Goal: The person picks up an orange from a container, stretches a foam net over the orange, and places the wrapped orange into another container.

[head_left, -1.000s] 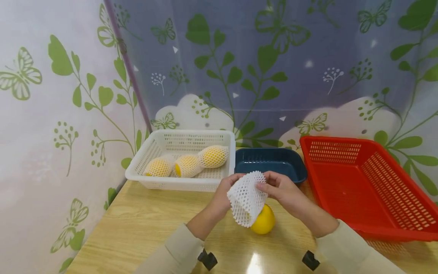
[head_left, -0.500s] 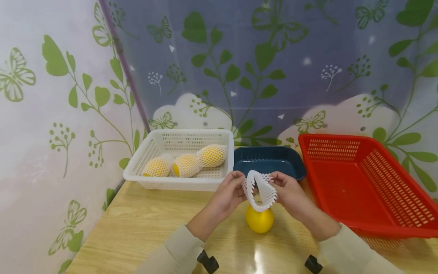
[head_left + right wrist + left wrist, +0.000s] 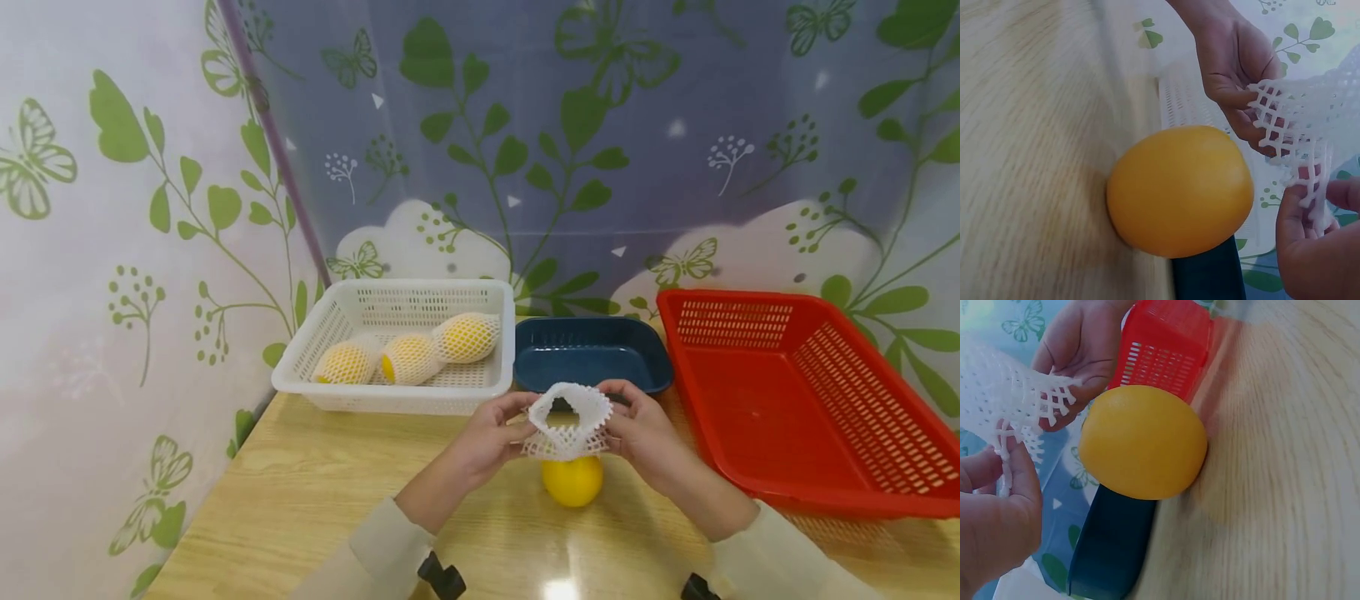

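Note:
A white foam fruit net point(image 3: 567, 433) is stretched between my two hands, its upper mouth spread wide in the head view. My left hand point(image 3: 484, 437) pinches its left edge between thumb and fingers. On the opposite edge, my right hand point(image 3: 647, 430) pinches the mesh the same way. Just below the net, a round yellow fruit point(image 3: 573, 482) rests on the wooden table point(image 3: 360, 483). Both wrist views show the fruit point(image 3: 1143, 442) bare, with the net point(image 3: 1300, 119) apart from it. Some fingertips are hidden by the mesh.
A white basket point(image 3: 397, 403) at back left holds three yellow fruits in foam nets, one being a netted fruit point(image 3: 467, 338). Behind my hands stands a dark blue tray point(image 3: 592, 332). A red basket point(image 3: 772, 417) takes up the right side. Patterned curtains hang behind.
The net has turned from hanging slanted over the fruit to standing upright with its mouth spread. My left hand now grips its left edge. The fruit stays on the table.

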`<state>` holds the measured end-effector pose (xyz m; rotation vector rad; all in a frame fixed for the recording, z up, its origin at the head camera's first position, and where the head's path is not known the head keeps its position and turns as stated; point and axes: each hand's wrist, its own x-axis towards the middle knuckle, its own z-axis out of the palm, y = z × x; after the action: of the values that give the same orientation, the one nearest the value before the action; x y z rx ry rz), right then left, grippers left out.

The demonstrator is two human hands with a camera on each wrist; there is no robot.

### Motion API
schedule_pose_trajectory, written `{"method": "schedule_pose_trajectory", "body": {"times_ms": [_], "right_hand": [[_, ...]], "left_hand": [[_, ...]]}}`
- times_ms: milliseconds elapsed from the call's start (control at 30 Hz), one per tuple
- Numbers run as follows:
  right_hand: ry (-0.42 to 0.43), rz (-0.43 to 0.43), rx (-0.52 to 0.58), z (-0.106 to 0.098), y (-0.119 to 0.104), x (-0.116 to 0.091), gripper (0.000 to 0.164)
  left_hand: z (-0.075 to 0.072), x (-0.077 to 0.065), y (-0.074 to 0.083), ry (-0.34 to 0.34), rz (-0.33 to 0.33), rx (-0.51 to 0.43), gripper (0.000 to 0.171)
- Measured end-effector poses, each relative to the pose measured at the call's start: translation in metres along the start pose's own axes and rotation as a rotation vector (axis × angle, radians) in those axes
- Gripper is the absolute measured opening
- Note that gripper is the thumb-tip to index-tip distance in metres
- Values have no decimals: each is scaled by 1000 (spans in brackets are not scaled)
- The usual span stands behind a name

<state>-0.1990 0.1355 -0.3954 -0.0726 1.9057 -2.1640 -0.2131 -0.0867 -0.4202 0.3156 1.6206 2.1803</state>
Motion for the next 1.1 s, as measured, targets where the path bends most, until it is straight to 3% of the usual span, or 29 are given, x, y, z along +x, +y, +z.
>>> {"method": "schedule_pose_trajectory", "body": {"times_ms": [267, 633, 900, 1100], "right_hand": [[9, 37, -108, -9, 10, -5, 21], [-41, 73, -18, -17, 28, -14, 40], [2, 70, -262, -21, 45, -19, 53], [46, 130, -318, -23, 53, -21, 52]], "left_hand": [[-10, -4, -6, -30, -120, -28, 47], [-10, -5, -26, -84, -130, -31, 62], [-10, -7, -33, -50, -163, 68, 66], [-7, -8, -36, 0, -173, 150, 64]]}}
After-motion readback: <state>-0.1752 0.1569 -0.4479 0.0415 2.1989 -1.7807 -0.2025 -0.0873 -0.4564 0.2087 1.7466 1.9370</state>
